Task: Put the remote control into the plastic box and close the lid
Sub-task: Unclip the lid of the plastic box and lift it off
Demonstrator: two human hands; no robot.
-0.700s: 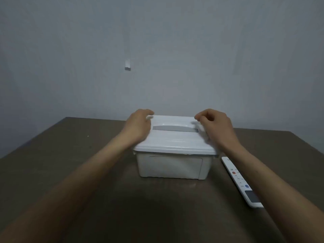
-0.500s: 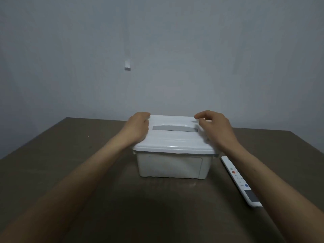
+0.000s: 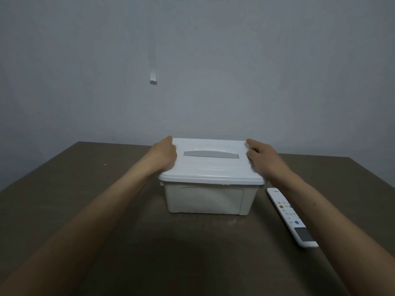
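Note:
A white plastic box point(image 3: 206, 198) stands in the middle of the table. Its white lid point(image 3: 211, 169), with a grey handle strip on top, lies on it. My left hand point(image 3: 164, 153) holds the lid's left edge, fingers curled over the side. My right hand point(image 3: 259, 158) holds the lid's right edge the same way. The white remote control point(image 3: 291, 216) lies flat on the table to the right of the box, partly under my right forearm, buttons and small screen facing up.
The brown table point(image 3: 106, 210) runs back to a grey wall. A small white fitting point(image 3: 153, 79) hangs on the wall above. Both forearms stretch across the table on either side of the box.
Both hands have slid outward from the lid's top to its left and right edges. The box, lid and remote lie where they were.

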